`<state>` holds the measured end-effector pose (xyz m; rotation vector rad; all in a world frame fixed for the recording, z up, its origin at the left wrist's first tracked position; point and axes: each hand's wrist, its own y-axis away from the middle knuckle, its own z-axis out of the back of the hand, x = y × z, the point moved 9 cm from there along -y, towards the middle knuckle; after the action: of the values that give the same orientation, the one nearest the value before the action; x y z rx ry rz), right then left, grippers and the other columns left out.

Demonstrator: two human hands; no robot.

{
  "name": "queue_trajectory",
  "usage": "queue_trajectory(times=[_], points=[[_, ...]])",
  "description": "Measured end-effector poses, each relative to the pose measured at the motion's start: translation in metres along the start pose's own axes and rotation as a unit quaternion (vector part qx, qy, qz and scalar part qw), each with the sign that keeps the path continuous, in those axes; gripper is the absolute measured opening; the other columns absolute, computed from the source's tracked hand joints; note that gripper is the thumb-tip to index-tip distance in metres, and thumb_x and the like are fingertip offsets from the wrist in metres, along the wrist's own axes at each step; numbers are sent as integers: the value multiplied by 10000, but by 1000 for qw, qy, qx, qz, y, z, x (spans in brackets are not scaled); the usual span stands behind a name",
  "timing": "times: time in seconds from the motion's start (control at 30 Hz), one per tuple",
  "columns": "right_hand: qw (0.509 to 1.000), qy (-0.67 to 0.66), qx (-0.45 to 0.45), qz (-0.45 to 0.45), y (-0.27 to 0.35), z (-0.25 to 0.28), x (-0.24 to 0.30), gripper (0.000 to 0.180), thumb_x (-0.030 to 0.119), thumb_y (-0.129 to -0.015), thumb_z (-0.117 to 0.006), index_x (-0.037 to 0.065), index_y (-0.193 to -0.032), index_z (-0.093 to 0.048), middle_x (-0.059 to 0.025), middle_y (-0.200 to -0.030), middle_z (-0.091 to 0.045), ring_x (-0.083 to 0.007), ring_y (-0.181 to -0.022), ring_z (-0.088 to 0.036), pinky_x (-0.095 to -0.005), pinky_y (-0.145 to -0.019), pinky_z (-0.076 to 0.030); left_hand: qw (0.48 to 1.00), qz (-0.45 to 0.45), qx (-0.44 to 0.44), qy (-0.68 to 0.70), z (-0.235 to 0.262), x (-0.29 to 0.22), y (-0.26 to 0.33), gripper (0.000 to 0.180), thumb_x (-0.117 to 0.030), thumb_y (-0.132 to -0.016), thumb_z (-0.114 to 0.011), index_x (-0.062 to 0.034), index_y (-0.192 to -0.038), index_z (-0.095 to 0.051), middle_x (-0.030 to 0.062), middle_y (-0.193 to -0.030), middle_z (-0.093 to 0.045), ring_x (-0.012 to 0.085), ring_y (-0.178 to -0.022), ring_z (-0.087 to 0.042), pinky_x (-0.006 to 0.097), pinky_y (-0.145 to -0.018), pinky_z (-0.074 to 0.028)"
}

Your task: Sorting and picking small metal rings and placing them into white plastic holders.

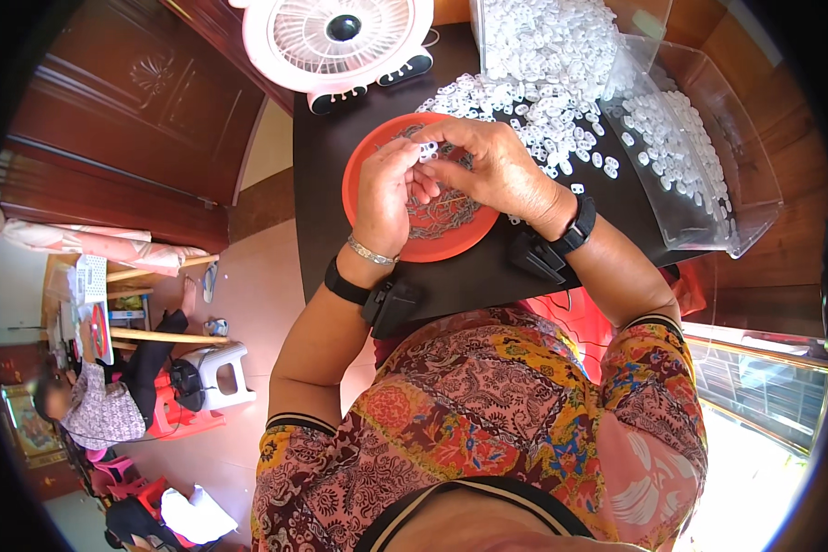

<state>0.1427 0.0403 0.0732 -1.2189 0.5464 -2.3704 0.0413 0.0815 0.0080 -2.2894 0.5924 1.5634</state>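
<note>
Above a round orange tray (359, 213), my two hands meet at a small white plastic piece (428, 152) with dark holes. My left hand (386, 189) pinches it between thumb and fingertips. From the other side, my right hand (497, 166) closes its thumb and index finger on the same piece. Inside the tray lie many thin grey metal bits (442, 219), which look like small springs; my hands hide part of them. Many similar white two-hole pieces (552, 133) are spread over the dark table just beyond my right hand.
A clear bin (552, 41) heaped with white pieces stands at the back. Another clear bin (708, 184), tilted, lies at the right with more pieces. A pink-and-white fan (340, 37) stands at the far left of the table. A person (110, 400) sits off to the left.
</note>
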Motion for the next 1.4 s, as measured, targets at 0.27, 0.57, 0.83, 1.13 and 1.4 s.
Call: queue_trajectory(times=[0.27, 0.57, 0.83, 1.13, 1.4], points=[[997, -29, -70, 25, 0, 9, 4, 298, 95, -753, -722, 41, -1020, -604, -116, -870, -666, -245, -757, -677, -319, -662, -540, 998, -49, -15, -40, 0, -9, 3, 217, -212, -905, -515, -15, -897, -604, 33, -713, -603, 87, -577, -534, 202, -535, -411], [989, -114, -56, -75, 3, 2, -18, 229, 77, -784, -712, 11, -955, -574, -62, -701, -643, -109, -648, -633, -245, -619, -515, 998, -41, -26, -36, 0, -11, 4, 233, -227, -925, -510, -20, -862, -595, 20, -692, -584, 79, -576, -524, 198, -527, -401], [956, -265, -41, -117, 5, -7, -30, 175, 22, -827, -643, -9, -976, -556, -43, -783, -645, -79, -732, -613, -238, -681, -514, 997, -31, -27, -68, 0, -10, 3, 222, -224, -932, -507, -32, -853, -586, 13, -669, -568, 65, -562, -504, 187, -520, -385], [934, -329, 13, -135, 2, -13, -24, 228, -4, -839, -632, -8, -1043, -530, -64, -850, -652, -91, -803, -612, -248, -770, -500, 997, -38, -26, -62, 3, -13, 2, 217, -226, -927, -511, -37, -846, -579, 18, -670, -573, 68, -557, -511, 189, -519, -387], [935, -310, 59, -164, 3, -12, -32, 266, -16, -837, -616, 20, -1088, -537, -22, -886, -608, -71, -821, -578, -219, -760, -472, 996, -31, -5, -80, 0, -12, 0, 217, -215, -916, -524, -36, -807, -578, 15, -645, -566, 67, -529, -500, 185, -486, -373]])
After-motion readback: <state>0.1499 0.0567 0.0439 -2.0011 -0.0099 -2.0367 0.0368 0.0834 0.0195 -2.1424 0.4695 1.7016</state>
